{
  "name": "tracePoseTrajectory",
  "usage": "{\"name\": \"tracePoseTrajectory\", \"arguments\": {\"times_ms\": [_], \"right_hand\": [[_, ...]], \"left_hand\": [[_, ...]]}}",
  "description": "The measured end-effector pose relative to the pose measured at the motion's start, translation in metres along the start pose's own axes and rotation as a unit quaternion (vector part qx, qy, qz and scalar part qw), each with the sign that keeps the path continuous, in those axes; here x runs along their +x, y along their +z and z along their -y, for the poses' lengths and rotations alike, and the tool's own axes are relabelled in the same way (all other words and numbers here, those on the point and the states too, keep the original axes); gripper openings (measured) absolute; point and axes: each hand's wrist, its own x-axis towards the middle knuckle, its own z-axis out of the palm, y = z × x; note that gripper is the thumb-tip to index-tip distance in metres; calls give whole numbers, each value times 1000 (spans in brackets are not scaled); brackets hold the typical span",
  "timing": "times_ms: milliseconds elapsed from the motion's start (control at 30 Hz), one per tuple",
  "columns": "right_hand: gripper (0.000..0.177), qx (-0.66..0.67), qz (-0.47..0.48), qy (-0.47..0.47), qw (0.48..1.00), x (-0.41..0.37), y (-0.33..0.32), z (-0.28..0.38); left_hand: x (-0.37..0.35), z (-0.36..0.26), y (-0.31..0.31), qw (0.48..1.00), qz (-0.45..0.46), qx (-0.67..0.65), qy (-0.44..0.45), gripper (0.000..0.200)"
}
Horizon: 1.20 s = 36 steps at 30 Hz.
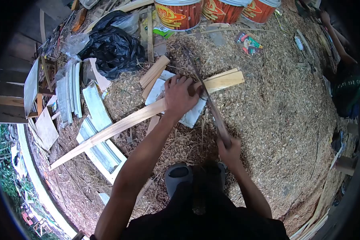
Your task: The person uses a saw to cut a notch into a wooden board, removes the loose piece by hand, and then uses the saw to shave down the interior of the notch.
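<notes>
A long pale wooden board (124, 120) lies slantwise, propped across a white block (190, 116). My left hand (181, 96) presses down on the board with its fingers bent over it, close to the blade. My right hand (229, 153) is closed around the handle of a long, narrow-bladed tool that looks like a hand saw (216, 114). Its blade crosses the board just right of my left hand, with the tip pointing away from me. Past the blade, the board's end (226, 81) sticks out to the right. The blade's teeth cannot be made out.
Red buckets (178, 16) stand at the top. A black plastic bag (112, 48) and white panel pieces (98, 106) lie to the left. Short wood offcuts (155, 72) sit behind the block. Wood shavings cover the ground. Another person (346, 86) is at the right edge.
</notes>
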Motion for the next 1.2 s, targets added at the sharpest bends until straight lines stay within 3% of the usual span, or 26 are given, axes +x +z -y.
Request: {"name": "tracePoseTrajectory", "arguments": {"times_ms": [167,333,433,467,533,633,700,767,833,933,1000,1067,1200], "right_hand": [[18,15,-3,60,998,-50,-13,-32],[25,33,0,-1,999,31,16,5],[26,83,14,51,995,32,9,5],[23,82,17,96,992,17,5,4],[21,-13,7,41,999,-20,-8,-15],[23,26,-6,30,999,-47,-14,-18],[18,37,6,82,996,-34,-10,-14],[21,-6,-6,23,1000,3,1,4],[25,56,20,30,998,41,11,18],[27,45,9,23,999,42,11,17],[24,47,6,24,999,9,5,-4],[20,35,16,83,996,-32,-13,-13],[18,23,12,71,997,-43,-21,-11]], "left_hand": [[0,1,0,1000,-6,-21,0,30],[-2,2,2,1000,-6,5,10,30],[0,1,2,999,-29,16,12,30],[-1,0,0,1000,-6,8,1,31],[2,1,-3,1000,11,2,-14,31],[-4,3,0,1000,-4,-13,-3,32],[-1,3,2,1000,-15,-22,5,32],[0,2,2,1000,-12,-13,7,32],[-2,2,2,1000,-4,-7,9,32],[0,1,0,1000,1,21,8,30],[0,1,0,1000,3,6,4,30],[0,0,-4,1000,16,-18,8,28],[-3,4,3,999,-11,-24,19,20]]}}
